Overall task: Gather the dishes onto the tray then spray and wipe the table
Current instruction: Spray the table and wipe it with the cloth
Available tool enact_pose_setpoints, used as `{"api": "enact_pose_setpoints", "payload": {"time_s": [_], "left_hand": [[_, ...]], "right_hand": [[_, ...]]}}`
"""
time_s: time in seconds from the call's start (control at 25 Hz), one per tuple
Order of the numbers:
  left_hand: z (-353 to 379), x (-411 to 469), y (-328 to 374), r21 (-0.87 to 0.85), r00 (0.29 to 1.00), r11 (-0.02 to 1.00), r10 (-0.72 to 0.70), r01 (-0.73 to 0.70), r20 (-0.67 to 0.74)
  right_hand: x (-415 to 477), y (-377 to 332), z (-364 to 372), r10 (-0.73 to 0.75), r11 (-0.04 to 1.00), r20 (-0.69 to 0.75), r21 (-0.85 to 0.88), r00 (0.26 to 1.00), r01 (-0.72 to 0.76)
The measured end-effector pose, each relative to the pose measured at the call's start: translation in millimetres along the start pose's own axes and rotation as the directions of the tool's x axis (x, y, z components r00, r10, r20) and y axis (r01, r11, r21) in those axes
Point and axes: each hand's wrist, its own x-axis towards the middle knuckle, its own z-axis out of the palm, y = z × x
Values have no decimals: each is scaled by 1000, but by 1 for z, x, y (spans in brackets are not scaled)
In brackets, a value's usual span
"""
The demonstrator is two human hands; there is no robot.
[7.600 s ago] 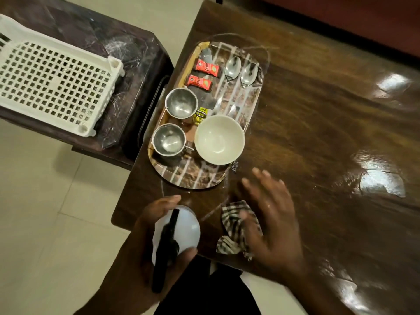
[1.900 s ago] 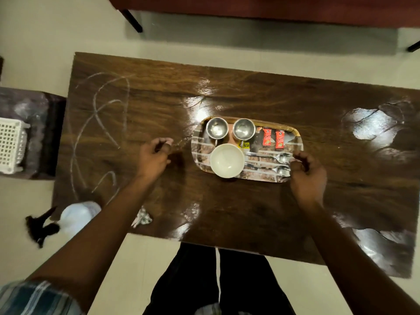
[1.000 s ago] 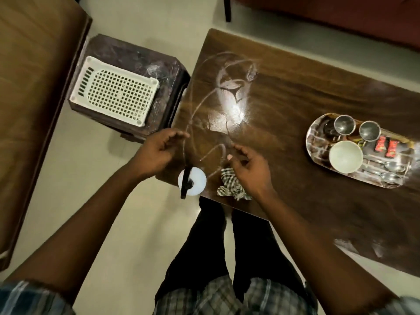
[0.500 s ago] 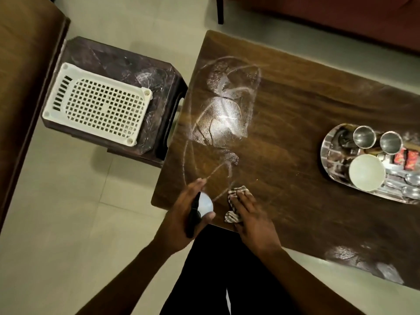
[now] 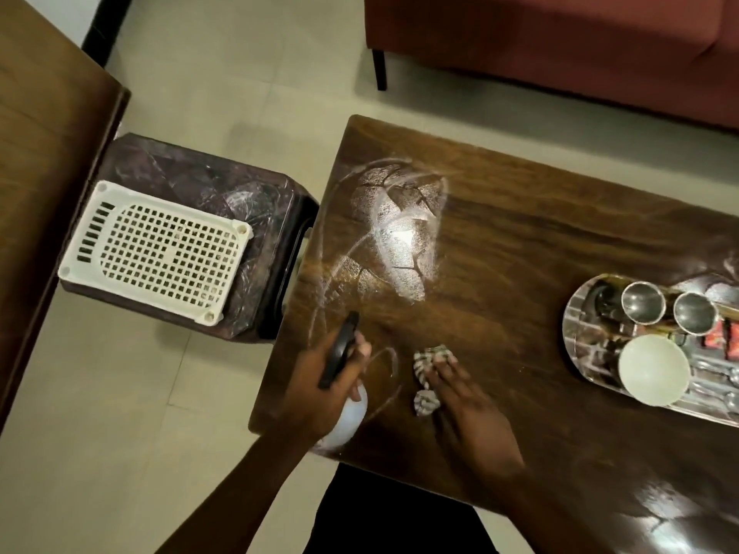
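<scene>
My left hand [image 5: 320,389] grips a white spray bottle [image 5: 347,417] with a black trigger head, its nozzle aimed over the left end of the dark wooden table [image 5: 520,249]. My right hand [image 5: 464,401] lies flat on a checked cloth [image 5: 428,363] on the tabletop beside the bottle. A patch of white spray [image 5: 400,241] glistens farther up the table. The oval tray [image 5: 580,333] at the right carries two steel cups [image 5: 643,302], a white bowl [image 5: 654,370], red packets [image 5: 722,339] and spoons.
A white perforated basket [image 5: 160,249] rests on a dark stool left of the table. A wooden surface [image 5: 44,161] fills the far left, and a red sofa [image 5: 560,38] runs along the top. My legs stand at the table's near edge.
My left hand has lifted and tilted the spray bottle toward the table. My right hand stays on the cloth. The tray, earlier at the left end, now stands toward the right.
</scene>
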Motion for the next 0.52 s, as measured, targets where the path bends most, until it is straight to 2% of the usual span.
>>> {"api": "enact_pose_setpoints", "payload": {"time_s": [0.08, 0.2, 0.4, 0.48, 0.52], "left_hand": [[1, 23, 24, -121, 999, 991, -48, 49, 11], [9, 69, 52, -116, 997, 991, -67, 62, -40], [23, 122, 82, -89, 993, 996, 6, -17, -121], [29, 138, 81, -84, 992, 996, -26, 16, -125], [31, 145, 80, -76, 992, 996, -48, 40, -113]], "right_hand": [[32, 22, -30, 46, 998, -26, 31, 999, -45], [92, 59, -70, 133, 991, -149, 35, 980, -129], [178, 95, -100, 235, 969, -366, 20, 901, -245], [199, 88, -90, 314, 949, -346, 98, 884, -299], [202, 83, -82, 290, 957, -320, 96, 902, -274]]}}
